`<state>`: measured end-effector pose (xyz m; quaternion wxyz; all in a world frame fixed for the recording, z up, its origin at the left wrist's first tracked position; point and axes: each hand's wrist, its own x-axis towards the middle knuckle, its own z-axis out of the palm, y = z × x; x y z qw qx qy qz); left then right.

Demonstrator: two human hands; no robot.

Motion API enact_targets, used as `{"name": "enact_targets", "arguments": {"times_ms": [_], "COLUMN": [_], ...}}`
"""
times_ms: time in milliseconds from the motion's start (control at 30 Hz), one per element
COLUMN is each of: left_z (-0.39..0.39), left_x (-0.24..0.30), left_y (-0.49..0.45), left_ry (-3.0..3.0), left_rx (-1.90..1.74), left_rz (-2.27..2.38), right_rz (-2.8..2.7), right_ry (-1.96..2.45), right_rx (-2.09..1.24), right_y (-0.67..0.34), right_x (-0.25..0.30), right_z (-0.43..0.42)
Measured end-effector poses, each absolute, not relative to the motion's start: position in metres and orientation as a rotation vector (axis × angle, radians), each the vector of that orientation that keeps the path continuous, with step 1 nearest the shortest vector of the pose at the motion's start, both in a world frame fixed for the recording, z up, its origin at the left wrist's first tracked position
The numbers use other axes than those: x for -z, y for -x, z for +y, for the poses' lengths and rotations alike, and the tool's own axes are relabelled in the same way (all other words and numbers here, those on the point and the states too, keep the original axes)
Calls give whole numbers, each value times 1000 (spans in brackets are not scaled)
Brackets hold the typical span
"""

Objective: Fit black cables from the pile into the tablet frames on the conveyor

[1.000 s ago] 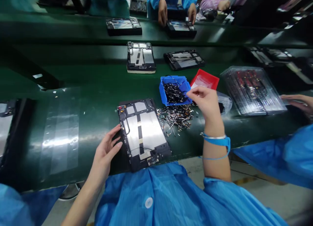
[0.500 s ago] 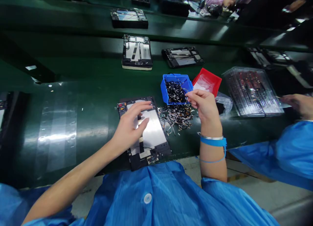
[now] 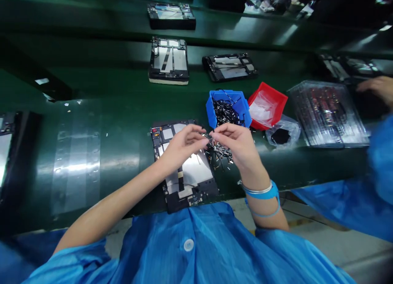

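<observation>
Left hand (image 3: 181,147) and right hand (image 3: 238,147) meet fingertip to fingertip just above opened tablet (image 3: 184,165) on green bench (image 3: 92,153), both pinching one small dark cable piece (image 3: 210,136). Piece runs crosswise between fingers, hands equally near. Loose wiry pile (image 3: 221,154) right of tablet; glossy blue bin (image 3: 229,108) beyond.

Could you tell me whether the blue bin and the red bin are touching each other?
Touching. The head view shows the blue bin and the red bin with their near corners pressed together, no belt visible between them.
</observation>
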<state>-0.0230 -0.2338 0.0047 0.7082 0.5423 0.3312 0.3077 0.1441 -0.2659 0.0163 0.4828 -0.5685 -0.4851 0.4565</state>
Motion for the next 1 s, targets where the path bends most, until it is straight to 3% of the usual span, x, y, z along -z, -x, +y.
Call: {"name": "enact_targets", "arguments": {"times_ms": [167, 433, 667, 833, 1000], "left_z": [-247, -248, -247, -248, -246], "left_x": [4, 7, 10, 11, 13], "left_y": [23, 24, 26, 26, 25], "left_ry": [-1028, -1014, -1126, -1027, -950], "left_rx": [-646, -658, -596, -532, -479], "left_rz": [701, 768, 781, 821, 774], "right_rz": [-1113, -1698, -1911, -1744, -1965], "right_ry": [1344, 1435, 1322, 1584, 1320], "right_rx": [-970, 92, 144, 335, 130], "right_y": [-120, -120, -130, -146, -136], "right_x": [4, 5, 7, 5, 2], "right_z": [-274, -284, -286, -292, -299]}}
